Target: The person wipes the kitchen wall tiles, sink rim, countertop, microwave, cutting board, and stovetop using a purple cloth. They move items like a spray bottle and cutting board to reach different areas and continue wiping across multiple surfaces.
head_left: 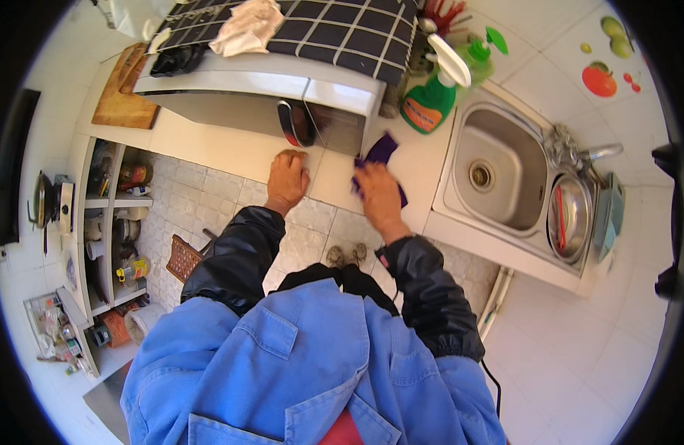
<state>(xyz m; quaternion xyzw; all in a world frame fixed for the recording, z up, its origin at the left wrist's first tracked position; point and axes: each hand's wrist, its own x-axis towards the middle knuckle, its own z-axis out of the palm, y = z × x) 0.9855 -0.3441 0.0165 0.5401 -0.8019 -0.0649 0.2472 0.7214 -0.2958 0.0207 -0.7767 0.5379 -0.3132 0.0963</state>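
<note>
My right hand presses a dark purple cloth onto the pale countertop, just left of the sink. Parts of the cloth stick out beyond the fingertips and beside the palm. At the counter's front edge rests my left hand, its fingers bent, the thumb apart, and nothing visible in it. Right behind both hands stands a boxy silver appliance with a dark glossy front, perhaps a microwave. A black and red curved handle on that front is close to my left fingertips.
Green spray bottles stand behind the cloth. To the right lies a steel sink with a tap and a metal bowl. A checked cover drapes the appliance. Far left are a wooden board and shelves.
</note>
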